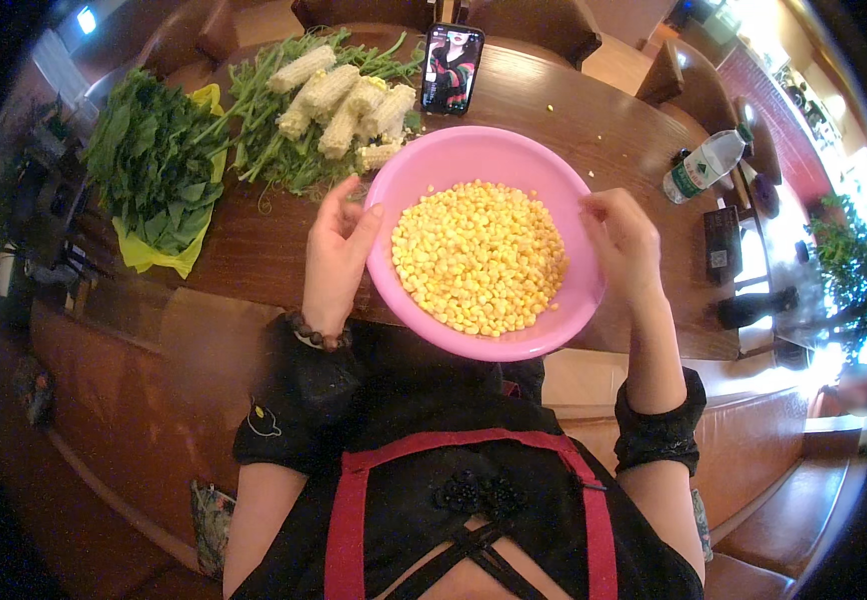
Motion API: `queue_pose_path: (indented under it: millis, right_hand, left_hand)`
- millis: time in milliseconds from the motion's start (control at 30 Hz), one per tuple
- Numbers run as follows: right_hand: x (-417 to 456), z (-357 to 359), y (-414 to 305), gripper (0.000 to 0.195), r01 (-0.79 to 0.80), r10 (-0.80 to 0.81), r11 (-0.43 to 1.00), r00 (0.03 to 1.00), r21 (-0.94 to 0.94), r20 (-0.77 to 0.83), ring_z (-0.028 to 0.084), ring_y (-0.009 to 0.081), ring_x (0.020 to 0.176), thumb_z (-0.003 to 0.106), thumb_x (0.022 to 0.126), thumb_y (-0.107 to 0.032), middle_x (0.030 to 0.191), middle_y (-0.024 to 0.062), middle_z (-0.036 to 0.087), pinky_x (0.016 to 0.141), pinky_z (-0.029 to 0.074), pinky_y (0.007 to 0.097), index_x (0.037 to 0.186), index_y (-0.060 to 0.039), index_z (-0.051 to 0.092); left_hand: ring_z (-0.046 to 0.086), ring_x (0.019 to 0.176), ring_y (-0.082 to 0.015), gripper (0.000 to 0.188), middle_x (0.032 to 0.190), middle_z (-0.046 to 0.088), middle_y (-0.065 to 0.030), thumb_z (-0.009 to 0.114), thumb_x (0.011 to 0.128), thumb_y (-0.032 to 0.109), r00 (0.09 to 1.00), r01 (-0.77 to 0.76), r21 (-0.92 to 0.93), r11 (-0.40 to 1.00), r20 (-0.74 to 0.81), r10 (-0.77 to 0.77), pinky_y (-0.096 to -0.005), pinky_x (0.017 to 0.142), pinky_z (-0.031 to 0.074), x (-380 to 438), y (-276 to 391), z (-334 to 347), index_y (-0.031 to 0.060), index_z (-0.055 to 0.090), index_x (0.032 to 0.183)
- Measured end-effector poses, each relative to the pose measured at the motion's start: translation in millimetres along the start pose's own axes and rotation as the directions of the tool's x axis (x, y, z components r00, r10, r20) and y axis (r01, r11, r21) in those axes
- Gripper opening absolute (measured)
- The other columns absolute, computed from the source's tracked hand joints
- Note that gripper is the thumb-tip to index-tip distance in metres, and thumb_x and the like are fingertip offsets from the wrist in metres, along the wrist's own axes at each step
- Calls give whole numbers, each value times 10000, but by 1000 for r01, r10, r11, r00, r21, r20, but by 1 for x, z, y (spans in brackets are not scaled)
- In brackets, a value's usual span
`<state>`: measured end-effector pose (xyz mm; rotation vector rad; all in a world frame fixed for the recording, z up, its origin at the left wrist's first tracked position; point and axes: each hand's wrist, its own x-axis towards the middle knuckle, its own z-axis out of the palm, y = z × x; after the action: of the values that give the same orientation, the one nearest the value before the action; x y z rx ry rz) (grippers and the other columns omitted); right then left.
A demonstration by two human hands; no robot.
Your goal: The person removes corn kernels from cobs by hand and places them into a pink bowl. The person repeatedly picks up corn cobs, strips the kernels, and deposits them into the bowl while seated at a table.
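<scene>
A pink plastic bowl (471,146) in front of me contains loose yellow corn kernels (482,259). Its near rim overlaps the table's front edge in view; whether the bowl rests on the table or is lifted, I cannot tell. My left hand (334,251) is at the bowl's left side, fingers apart, the thumb tip against the outer rim. On the opposite side, my right hand (623,236) has its bent fingers and thumb closed on the right rim. Beyond the bowl to the left, several stripped corn cobs (340,101) are piled on green leafy stems (253,142).
The wooden table (546,90) carries a propped-up smartphone (452,71) behind the bowl. Dark green leaves (152,161) lie on a yellow plastic bag (186,259) at left. A plastic water bottle (706,165) and a dark box (721,244) stand at right. Chairs surround the far side.
</scene>
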<state>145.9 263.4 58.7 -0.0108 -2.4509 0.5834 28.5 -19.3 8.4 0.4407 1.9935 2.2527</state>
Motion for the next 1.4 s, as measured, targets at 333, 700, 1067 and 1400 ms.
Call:
queue_pose_path:
  millis: [333, 700, 1067, 1400]
  right_hand:
    - [10, 7, -32, 121, 37, -35, 999, 948, 0, 316, 600, 297, 795, 668, 745, -124, 790, 104, 623, 729, 477, 375, 810, -41, 609]
    - [0, -4, -28, 97, -104, 25, 906, 981, 410, 192, 601, 118, 765, 673, 775, -15, 801, 44, 657, 714, 476, 256, 859, 9, 629]
    - [14, 26, -65, 103, -174, 35, 749, 974, 640, 224, 599, 142, 803, 661, 780, -14, 823, 51, 641, 751, 460, 275, 883, -14, 655]
    - [15, 29, -75, 169, 351, -355, 913, 935, 206, -17, 586, 273, 729, 699, 684, -11, 760, 81, 601, 714, 454, 382, 833, -54, 630]
  left_hand:
    - [542, 1007, -128, 256, 1066, 589, -64, 536, 909, 68, 959, -164, -120, 979, 213, 187, -273, 927, 413, -11, 41, 43, -15, 524, 1151]
    - [553, 973, -112, 232, 1014, 613, -52, 542, 919, 112, 916, 21, -112, 994, 400, 26, -243, 880, 428, -13, 45, 51, -13, 565, 1114]
    - [559, 919, -98, 243, 960, 612, -38, 540, 938, 185, 849, 9, -34, 999, 529, 10, -235, 817, 443, -12, 48, 49, -14, 606, 1061]
    - [512, 748, -61, 212, 778, 569, 17, 536, 939, 206, 853, 59, 43, 997, 518, -73, -205, 701, 421, -12, 50, 46, 10, 600, 886]
